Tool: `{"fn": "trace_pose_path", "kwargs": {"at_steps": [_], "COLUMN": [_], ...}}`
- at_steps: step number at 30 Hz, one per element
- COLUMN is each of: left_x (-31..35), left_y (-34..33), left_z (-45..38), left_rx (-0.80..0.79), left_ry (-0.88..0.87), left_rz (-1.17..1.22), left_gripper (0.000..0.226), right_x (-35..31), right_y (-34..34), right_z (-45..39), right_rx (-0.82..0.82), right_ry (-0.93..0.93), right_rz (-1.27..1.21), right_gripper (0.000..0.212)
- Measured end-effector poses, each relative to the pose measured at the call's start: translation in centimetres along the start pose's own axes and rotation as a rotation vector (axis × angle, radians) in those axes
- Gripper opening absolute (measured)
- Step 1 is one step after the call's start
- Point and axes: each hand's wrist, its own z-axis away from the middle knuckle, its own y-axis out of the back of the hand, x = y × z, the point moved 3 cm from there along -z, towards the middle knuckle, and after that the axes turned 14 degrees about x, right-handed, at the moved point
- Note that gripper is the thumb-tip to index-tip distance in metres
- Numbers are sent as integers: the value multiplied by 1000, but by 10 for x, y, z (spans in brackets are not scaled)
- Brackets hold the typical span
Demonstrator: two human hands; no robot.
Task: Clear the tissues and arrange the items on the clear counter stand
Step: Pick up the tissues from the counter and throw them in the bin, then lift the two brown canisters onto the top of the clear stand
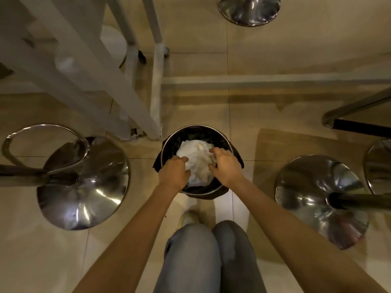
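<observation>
A round metal bin (pixel 169 142) with a black liner stands on the tiled floor right in front of my feet. A crumpled bundle of white tissues (pixel 197 159) fills its opening. My left hand (pixel 174 173) presses against the bundle's left side, fingers curled onto it. On the right side my right hand (pixel 225 166) holds the bundle with its fingers bent over the top edge. Both hands are inside the rim. The counter stand's top is out of view.
Chrome stool bases stand at the left (pixel 82 182), the right (pixel 319 199), the far right edge (pixel 378 166) and the top (pixel 249 9). A white frame leg (pixel 156 92) rises just behind the bin. My grey-trousered knees (pixel 209 250) are below.
</observation>
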Motion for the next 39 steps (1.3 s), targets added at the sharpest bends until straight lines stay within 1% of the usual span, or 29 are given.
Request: {"fn": "trace_pose_path", "kwargs": {"at_steps": [4,7,8,11,12,14,16,19,23,27,30,33,36,39], "left_x": [23,47,56,88,101,129,157,192,228,260,279,291,299,308], "left_y": [51,107,127,193,217,269,324,404,499,580,629,666,696,721], "left_z": [17,34,40,58,65,79,96,123,159,193,212,222,220,209], "left_rx": [-5,-10,-42,-211,-244,-249,-186,-48,118,252,368,480,592,663], "left_ry": [14,-29,-49,-99,-124,-182,-241,-288,-326,-414,-465,-467,-471,-510], "left_rz": [56,72,61,-21,-50,-71,-58,-19,26,68,103,163,187,217], "left_gripper": [45,41,41,42,43,43,41,39,37,33,32,30,35,39], "right_x": [-22,-46,-55,-86,-97,-120,-146,-185,-235,-276,-302,-325,-342,-355], "right_y": [54,109,131,202,228,279,334,414,506,583,628,663,688,706], "right_z": [10,21,25,38,42,50,59,74,93,111,122,125,117,104], "right_rx": [2,-69,-99,-150,-154,-147,-120,-68,34,120,208,276,370,482], "right_ry": [-2,-28,-46,-81,-75,-69,-35,55,154,251,309,343,364,364], "right_rz": [-56,-115,-144,-221,-224,-220,-194,-145,-53,-71,-95,-114,-116,-129], "right_gripper": [35,34,34,31,30,32,36,39,36,31,31,32,37,38]}}
